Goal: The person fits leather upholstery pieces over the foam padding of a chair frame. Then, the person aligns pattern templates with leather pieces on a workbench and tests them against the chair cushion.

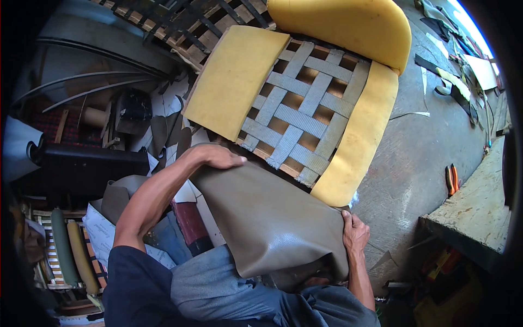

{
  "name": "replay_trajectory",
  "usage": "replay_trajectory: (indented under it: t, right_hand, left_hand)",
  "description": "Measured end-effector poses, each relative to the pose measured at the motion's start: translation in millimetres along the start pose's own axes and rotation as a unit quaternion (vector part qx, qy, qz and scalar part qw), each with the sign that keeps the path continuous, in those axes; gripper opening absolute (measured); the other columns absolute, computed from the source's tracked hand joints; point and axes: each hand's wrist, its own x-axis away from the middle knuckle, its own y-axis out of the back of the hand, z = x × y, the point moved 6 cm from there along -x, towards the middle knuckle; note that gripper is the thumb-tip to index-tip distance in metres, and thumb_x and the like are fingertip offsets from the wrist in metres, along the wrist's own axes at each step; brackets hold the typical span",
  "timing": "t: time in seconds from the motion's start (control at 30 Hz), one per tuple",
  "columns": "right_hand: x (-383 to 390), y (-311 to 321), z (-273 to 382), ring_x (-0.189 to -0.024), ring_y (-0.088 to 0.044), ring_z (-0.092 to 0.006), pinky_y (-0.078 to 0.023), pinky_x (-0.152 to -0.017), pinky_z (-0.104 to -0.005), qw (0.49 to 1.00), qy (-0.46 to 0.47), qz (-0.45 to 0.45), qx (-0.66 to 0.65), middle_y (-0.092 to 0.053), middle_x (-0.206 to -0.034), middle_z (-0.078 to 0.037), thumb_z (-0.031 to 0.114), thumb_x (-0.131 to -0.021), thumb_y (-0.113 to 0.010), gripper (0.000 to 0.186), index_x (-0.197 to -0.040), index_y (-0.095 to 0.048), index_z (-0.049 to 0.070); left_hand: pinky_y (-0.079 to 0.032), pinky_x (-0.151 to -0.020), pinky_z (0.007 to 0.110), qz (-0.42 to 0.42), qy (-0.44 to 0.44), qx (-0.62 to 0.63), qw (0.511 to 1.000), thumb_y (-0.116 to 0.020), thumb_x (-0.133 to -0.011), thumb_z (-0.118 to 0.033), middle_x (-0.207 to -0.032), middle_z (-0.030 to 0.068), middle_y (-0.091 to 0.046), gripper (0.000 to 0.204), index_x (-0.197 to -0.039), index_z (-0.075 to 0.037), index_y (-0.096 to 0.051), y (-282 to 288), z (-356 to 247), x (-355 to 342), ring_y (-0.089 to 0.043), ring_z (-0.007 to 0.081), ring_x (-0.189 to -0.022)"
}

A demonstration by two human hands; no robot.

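An olive-brown vinyl sheet [261, 212] lies over my lap and along the lower edge of a chair frame. The frame bears woven grey webbing [308, 111], a yellow foam pad [229, 82] on the left and a yellow foam strip [354, 136] on the right. My left hand [220, 156] grips the sheet's top-left edge against the frame, its thumb on top and fingers partly hidden. My right hand [354, 231] is closed on the sheet's right edge, just below the foam strip's lower end. A curved yellow foam piece [343, 24] sits at the frame's far end.
Orange-handled pliers [452, 179] lie on the concrete floor [408, 152] beside a worn wooden bench [468, 207]. Fabric scraps [452, 82] lie at upper right. At left are dark padded pieces [92, 163], offcuts [120, 196] and slatted cushions [68, 250]. A black-strapped frame [201, 22] stands behind.
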Motion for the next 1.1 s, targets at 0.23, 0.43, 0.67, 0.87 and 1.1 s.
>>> replay_trajectory:
  t: [0.23, 0.43, 0.67, 0.87, 1.1]
  right_hand:
    - [3, 2, -2, -0.071, -0.06, -0.0502, -0.046, -0.064, -0.0551, 0.999, -0.005, -0.022, -0.024, -0.062, -0.07, -0.026, 0.055, -0.094, -0.059, 0.054, -0.076, -0.065, 0.004]
    - [2, -3, 4, -0.069, -0.06, -0.0501, -0.046, -0.063, -0.0546, 0.999, 0.003, -0.021, -0.039, -0.061, -0.069, -0.026, 0.054, -0.095, -0.058, 0.053, -0.076, -0.066, 0.005]
    - [1, -6, -4, -0.068, -0.061, -0.0499, -0.046, -0.062, -0.0549, 0.999, 0.023, -0.037, 0.001, -0.061, -0.069, -0.028, 0.054, -0.098, -0.053, 0.055, -0.078, -0.067, 0.005]
    - [-4, -9, 4, -0.071, -0.064, -0.0464, -0.047, -0.065, -0.0516, 0.999, 0.032, -0.012, 0.014, -0.064, -0.075, -0.027, 0.049, -0.1, -0.052, 0.051, -0.087, -0.07, 0.003]
    - [-24, 44, 14, -0.084, -0.067, -0.044, -0.05, -0.077, -0.0535, 0.978, 0.081, 0.075, 0.176, -0.07, -0.089, -0.024, 0.041, -0.095, -0.06, 0.038, -0.1, -0.071, 0.005]
  left_hand:
    - [-0.023, -0.121, 0.043, 0.08, 0.101, -0.011, 0.992, -0.029, -0.102, -0.057, -0.159, 0.0166, -0.032, 0.073, -0.152, -0.003, -0.035, -12, 21, -82, -0.027, 0.0313, -0.149]
    - [-0.025, -0.119, 0.042, 0.066, 0.116, -0.013, 0.991, -0.028, -0.103, -0.056, -0.157, 0.0178, -0.036, 0.07, -0.146, -0.004, -0.046, -6, 35, -80, -0.03, 0.0314, -0.147]
    - [-0.014, -0.121, 0.058, -0.287, -0.138, 0.077, 0.945, -0.026, -0.105, -0.05, -0.154, 0.0102, -0.043, 0.058, -0.146, -0.015, -0.048, -50, -72, 80, -0.032, 0.031, -0.147]
    - [-0.025, -0.118, 0.058, -0.383, -0.417, 0.029, 0.824, -0.048, -0.101, -0.046, -0.148, 0.0085, -0.051, 0.05, -0.142, -0.018, -0.054, -79, -168, 162, -0.041, 0.0297, -0.142]
    - [-0.042, -0.102, 0.038, -0.631, 0.09, 0.613, 0.467, -0.055, -0.097, -0.023, -0.133, 0.0147, -0.053, 0.048, -0.138, 0.0, -0.046, -130, 8, 148, -0.052, 0.0238, -0.119]
